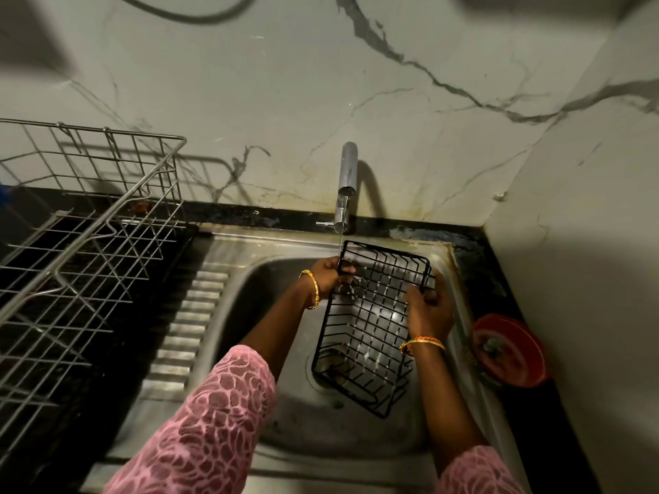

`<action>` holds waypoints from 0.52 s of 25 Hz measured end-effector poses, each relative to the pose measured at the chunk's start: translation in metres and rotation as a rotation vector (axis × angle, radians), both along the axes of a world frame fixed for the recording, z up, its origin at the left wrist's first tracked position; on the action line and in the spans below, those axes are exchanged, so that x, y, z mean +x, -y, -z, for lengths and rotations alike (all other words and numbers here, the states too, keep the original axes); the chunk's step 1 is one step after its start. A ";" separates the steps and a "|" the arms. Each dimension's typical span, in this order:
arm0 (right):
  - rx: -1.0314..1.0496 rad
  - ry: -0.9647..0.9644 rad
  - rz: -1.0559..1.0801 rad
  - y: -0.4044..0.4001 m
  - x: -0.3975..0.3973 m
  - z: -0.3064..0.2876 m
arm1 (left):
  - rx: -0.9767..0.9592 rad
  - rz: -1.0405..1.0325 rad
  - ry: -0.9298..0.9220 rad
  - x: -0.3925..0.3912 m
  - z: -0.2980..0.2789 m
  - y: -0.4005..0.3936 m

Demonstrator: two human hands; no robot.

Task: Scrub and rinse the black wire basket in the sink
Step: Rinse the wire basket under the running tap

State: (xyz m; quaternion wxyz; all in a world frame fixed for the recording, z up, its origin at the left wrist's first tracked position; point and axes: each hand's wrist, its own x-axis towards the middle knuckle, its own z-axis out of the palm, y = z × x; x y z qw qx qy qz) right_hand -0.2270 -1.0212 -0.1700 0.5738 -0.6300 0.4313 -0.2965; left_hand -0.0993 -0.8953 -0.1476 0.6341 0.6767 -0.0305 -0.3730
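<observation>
Because water runs in a thin stream from the tap (346,187), black wire basket (371,326) held tilted over the sink (285,433), far end raised so its top left corner sits right under the flow. Near end lower, down toward the drain, likely to let rinse water run along the wires and off. Left hand (330,274) gripping the far left corner, fingers curled round the rim wire. Right hand (429,311) on the right side wall, fingers wrapped over the wires there; probably steadying and ready to turn the frame. No sponge or scrubber visible in either hand, so judged as rinsing, not scrubbing. Open side facing up toward the camera, giving the stream access to the inner grid. Off to the left on the dark bench (117,336), a steel dish rack (89,215), a likely drying spot. On the right beside the sink, a red round container (510,351), contents unclear.
</observation>
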 end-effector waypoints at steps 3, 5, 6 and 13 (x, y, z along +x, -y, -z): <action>-0.080 -0.050 -0.003 -0.008 -0.003 0.002 | 0.028 -0.041 0.030 -0.004 0.005 -0.002; -0.135 -0.051 0.013 -0.013 -0.004 0.000 | 0.015 -0.072 0.055 -0.006 0.004 -0.002; -0.153 -0.047 0.018 -0.015 -0.004 -0.001 | 0.005 -0.094 0.057 -0.006 0.004 -0.003; -0.269 -0.014 0.014 -0.017 0.008 -0.019 | -0.074 -0.137 0.083 0.004 -0.009 -0.007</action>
